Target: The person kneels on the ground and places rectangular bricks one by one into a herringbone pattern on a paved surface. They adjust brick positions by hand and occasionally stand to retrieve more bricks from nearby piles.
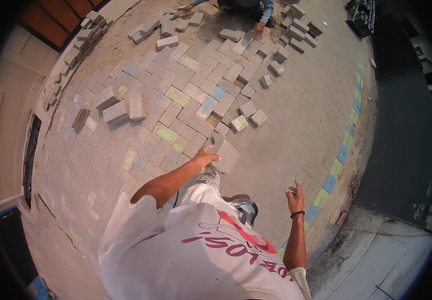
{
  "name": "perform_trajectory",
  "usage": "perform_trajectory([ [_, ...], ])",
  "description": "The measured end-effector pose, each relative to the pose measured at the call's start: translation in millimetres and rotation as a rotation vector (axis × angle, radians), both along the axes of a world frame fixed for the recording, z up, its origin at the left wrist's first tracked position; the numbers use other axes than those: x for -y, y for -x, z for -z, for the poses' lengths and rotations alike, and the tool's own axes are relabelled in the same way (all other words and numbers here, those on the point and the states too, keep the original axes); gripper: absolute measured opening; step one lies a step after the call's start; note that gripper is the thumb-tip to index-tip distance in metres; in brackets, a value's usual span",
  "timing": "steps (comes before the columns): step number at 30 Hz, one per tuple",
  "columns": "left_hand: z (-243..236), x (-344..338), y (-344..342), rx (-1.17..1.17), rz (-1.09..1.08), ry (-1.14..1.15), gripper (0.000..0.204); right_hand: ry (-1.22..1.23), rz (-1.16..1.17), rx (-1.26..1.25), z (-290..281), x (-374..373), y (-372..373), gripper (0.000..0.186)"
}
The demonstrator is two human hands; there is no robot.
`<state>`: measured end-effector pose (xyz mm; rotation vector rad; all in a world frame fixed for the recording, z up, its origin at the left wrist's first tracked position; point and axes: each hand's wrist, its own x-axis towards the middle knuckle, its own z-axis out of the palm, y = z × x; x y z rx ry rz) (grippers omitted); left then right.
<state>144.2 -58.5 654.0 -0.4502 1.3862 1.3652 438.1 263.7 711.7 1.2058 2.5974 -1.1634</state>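
Observation:
My left hand [206, 157] is closed around a grey paving block [227, 158], held low in front of my body. A darker grey face [216, 142] shows beside the fingers; I cannot tell whether it belongs to a second block. Off to the right, my right hand [296, 197] is raised with a dark bracelet at its wrist, fingers apart and partly bent, nothing in it. Just beyond the left hand lie loose paving blocks [239, 123], near a sandy gap [213, 119] in the laid paving [186, 80].
Several loose blocks [116, 112] lie on the paving at left. More are scattered at the far right [296, 34] and along the left wall [85, 35]. A co-worker's hand [259, 29] touches the ground at the far edge. A blue and yellow painted border [342, 154] runs along the right.

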Motion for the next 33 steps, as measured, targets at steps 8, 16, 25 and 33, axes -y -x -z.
perform_trajectory([
  [8, 45.6, -55.7, 6.0, -0.114, -0.172, -0.012, 0.093, 0.045, -0.806, 0.118, 23.7, -2.4, 166.5, 0.091],
  [16, 115.2, -99.8, 9.8, -0.232, -0.452, 0.133, 0.095, -0.236, -1.478, 0.054, 119.0, -18.1, 299.0, 0.105],
  [25, 283.8, -116.9, 62.5, -0.093, -0.606, -0.052, 0.095, -0.333, -2.024, -0.068, 319.8, -20.7, 405.3, 0.102],
  [33, 480.7, -102.9, 112.4, -0.203, -0.624, -0.146, 0.093, -0.318, -2.3, -0.007, 453.6, 22.8, 498.5, 0.12],
])
